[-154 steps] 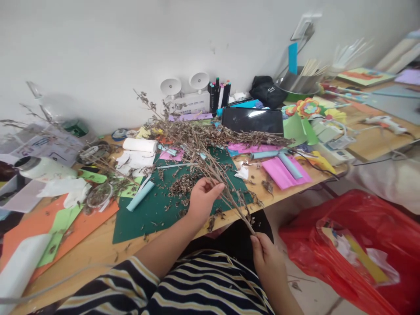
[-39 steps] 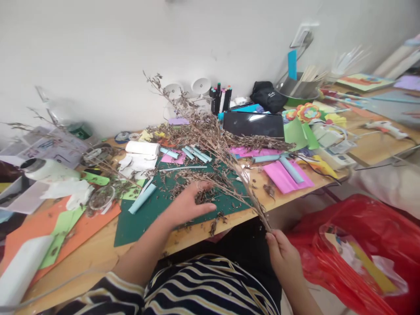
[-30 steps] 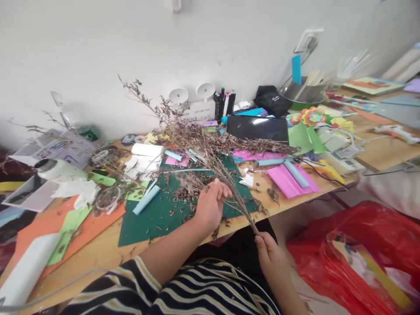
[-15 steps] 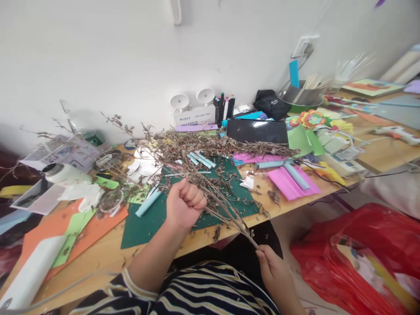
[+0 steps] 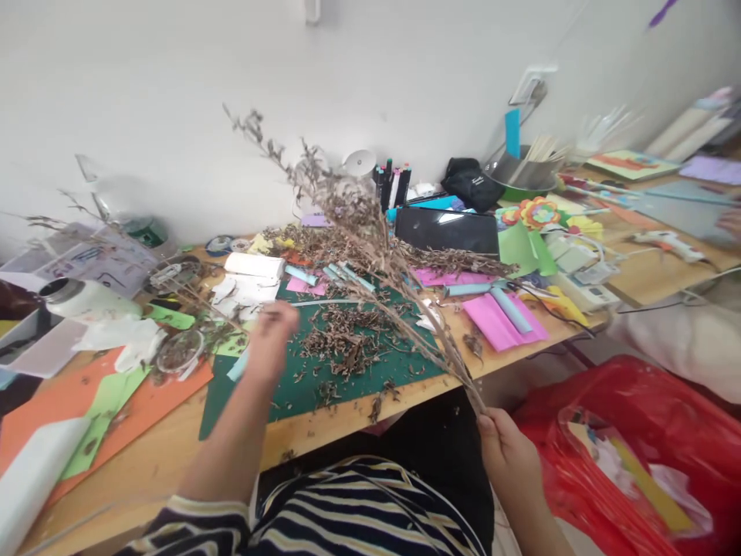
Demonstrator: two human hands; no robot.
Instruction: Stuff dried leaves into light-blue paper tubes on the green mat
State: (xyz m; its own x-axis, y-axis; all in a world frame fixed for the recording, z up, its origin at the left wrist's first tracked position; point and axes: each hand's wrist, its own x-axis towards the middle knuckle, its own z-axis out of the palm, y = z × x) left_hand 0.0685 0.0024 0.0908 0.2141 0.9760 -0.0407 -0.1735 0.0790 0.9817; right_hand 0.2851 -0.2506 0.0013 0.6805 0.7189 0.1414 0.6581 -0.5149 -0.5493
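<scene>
My right hand (image 5: 510, 455) is closed round the stem end of a bundle of dried branches (image 5: 420, 297), just off the table's front edge. The leafy tips tilt up and left in front of the wall. My left hand (image 5: 274, 332) is smeared by motion over the left part of the green cutting mat (image 5: 231, 405), apart from the branches; its fingers are not clear. A heap of crumbled dry leaves (image 5: 347, 340) lies on the mat. Behind it, more dried plant stalks (image 5: 457, 259) stretch across the table.
A black tablet-like slab (image 5: 445, 232), markers (image 5: 394, 185) and a pot with sticks (image 5: 526, 166) stand at the back. Pink paper (image 5: 503, 320) lies right, orange paper (image 5: 144, 432) and a white bottle (image 5: 86, 301) left. A red plastic bag (image 5: 648, 432) sits below the table.
The branch bundle has lifted off the table and its tips now point higher. My left hand has moved left, away from the stems. My right hand has shifted slightly right.
</scene>
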